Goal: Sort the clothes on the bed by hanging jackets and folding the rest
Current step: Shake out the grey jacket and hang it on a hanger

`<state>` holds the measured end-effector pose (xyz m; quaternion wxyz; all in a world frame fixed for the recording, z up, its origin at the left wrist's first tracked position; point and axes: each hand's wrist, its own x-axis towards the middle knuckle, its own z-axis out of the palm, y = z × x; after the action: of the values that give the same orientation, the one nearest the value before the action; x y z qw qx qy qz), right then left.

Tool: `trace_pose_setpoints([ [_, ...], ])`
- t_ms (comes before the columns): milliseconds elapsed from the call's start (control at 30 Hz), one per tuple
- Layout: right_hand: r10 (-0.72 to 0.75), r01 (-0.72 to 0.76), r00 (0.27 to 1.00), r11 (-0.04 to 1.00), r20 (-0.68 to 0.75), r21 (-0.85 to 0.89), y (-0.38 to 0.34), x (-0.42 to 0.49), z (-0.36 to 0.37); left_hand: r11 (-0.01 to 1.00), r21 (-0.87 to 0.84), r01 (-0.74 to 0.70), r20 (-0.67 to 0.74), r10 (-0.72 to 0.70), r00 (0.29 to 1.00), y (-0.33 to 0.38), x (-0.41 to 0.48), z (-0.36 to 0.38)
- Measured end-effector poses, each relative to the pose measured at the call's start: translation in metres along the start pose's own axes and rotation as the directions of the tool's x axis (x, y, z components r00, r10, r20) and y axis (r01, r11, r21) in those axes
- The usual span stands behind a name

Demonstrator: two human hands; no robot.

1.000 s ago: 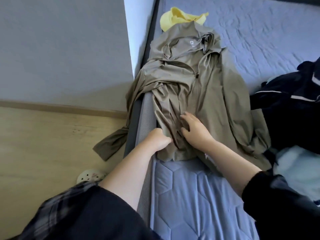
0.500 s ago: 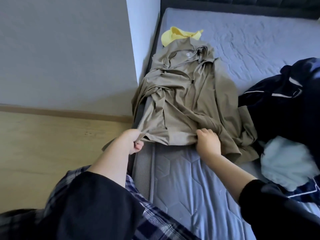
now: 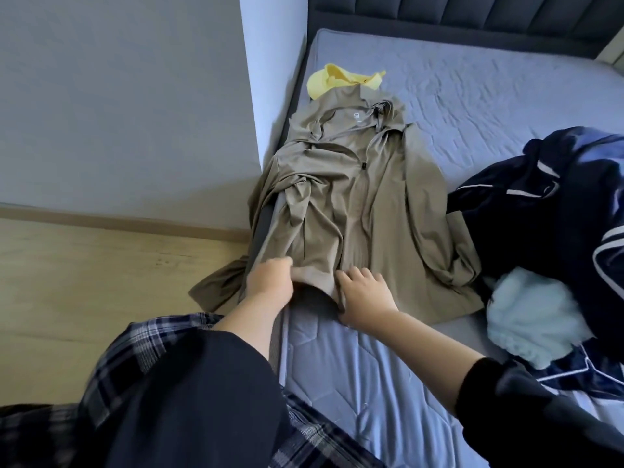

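While olive-brown zip-front fabric jacket (image 3: pixel 364 204) lies on blue quilted bed (image 3: pixel 371 383) | left hand (image 3: pixel 270 282) grips its hem | right hand (image 3: pixel 366 295) grips hem alongside, fingers curled.

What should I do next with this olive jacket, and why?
Likely bring the hanging sleeve up onto the bed. Your left hand and right hand grip the jacket at its hem, yet its left side is bunched and that sleeve droops over the edge toward the floor.
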<state>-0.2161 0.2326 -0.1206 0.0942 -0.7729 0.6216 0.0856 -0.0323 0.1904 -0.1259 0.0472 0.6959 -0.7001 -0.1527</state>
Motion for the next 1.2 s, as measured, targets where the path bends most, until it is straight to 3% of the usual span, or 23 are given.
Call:
trace_pose_setpoints([
  [67,0.063,-0.064,0.998,0.993,-0.005,-0.102,0.01,-0.005,0.011,0.966,-0.213,0.143,-0.131,-0.173,0.976,-0.01,0.008,-0.013],
  [167,0.134,-0.154,0.978,0.981,-0.161,-0.117,0.026,-0.006,0.009,0.916,-0.365,0.169,-0.257,-0.274,0.927,-0.02,0.012,-0.029],
  [233,0.235,-0.22,0.934,0.972,-0.268,0.087,0.037,-0.002,0.0,0.902,-0.39,0.184,-0.306,-0.315,0.898,-0.024,0.012,-0.035],
  [333,0.514,-0.218,0.736,0.797,-0.441,0.564,0.049,0.001,-0.024,0.847,-0.477,0.237,-0.34,-0.426,0.839,-0.031,0.012,-0.037],
  [400,0.52,-0.1,0.621,0.795,-0.586,0.598,0.05,0.001,-0.041,0.752,-0.587,0.3,-0.296,-0.545,0.785,-0.035,0.013,-0.038],
  [433,0.477,-0.048,0.611,0.819,-0.632,0.571,0.047,0.001,-0.046,0.684,-0.642,0.347,-0.24,-0.609,0.756,-0.037,0.014,-0.039],
  [567,0.307,-0.027,0.731,0.905,-0.61,0.424,0.037,0.004,-0.051,0.336,-0.748,0.572,0.14,-0.762,0.632,-0.045,0.022,-0.033],
  [600,0.297,-0.031,0.726,0.915,-0.621,0.402,0.036,0.004,-0.05,0.273,-0.771,0.575,0.187,-0.765,0.616,-0.047,0.024,-0.034],
  [633,0.293,-0.017,0.692,0.92,-0.66,0.39,0.035,0.005,-0.05,0.265,-0.802,0.535,0.167,-0.761,0.627,-0.047,0.025,-0.036],
  [733,0.387,-0.052,0.551,0.9,-0.74,0.432,0.035,0.011,-0.056,0.424,-0.852,0.306,-0.067,-0.668,0.741,-0.043,0.027,-0.045],
  [767,0.441,-0.114,0.541,0.882,-0.716,0.456,0.036,0.013,-0.058,0.471,-0.839,0.272,-0.099,-0.624,0.775,-0.041,0.027,-0.047],
  [867,0.632,-0.274,0.511,0.762,-0.582,0.587,0.041,0.017,-0.053,0.48,-0.822,0.308,0.0,-0.541,0.841,-0.037,0.027,-0.045],
  [967,0.863,-0.293,0.413,0.429,-0.292,0.854,0.043,0.014,-0.043,0.564,-0.763,0.317,-0.004,-0.494,0.87,-0.036,0.025,-0.044],
  [1033,0.913,-0.333,0.391,0.257,-0.116,0.907,0.042,0.012,-0.031,0.585,-0.754,0.298,-0.032,-0.486,0.873,-0.037,0.025,-0.046],
  [1100,0.897,-0.35,0.44,0.198,-0.025,0.916,0.034,0.011,-0.018,0.553,-0.768,0.324,0.014,-0.492,0.87,-0.038,0.027,-0.047],
  [1167,0.818,-0.28,0.576,0.21,-0.011,0.937,0.018,0.012,-0.005,0.486,-0.798,0.357,0.088,-0.492,0.866,-0.039,0.029,-0.047],
  [1200,0.76,-0.252,0.648,0.273,-0.047,0.928,0.009,0.013,0.001,0.451,-0.812,0.372,0.121,-0.492,0.862,-0.039,0.028,-0.047],
])
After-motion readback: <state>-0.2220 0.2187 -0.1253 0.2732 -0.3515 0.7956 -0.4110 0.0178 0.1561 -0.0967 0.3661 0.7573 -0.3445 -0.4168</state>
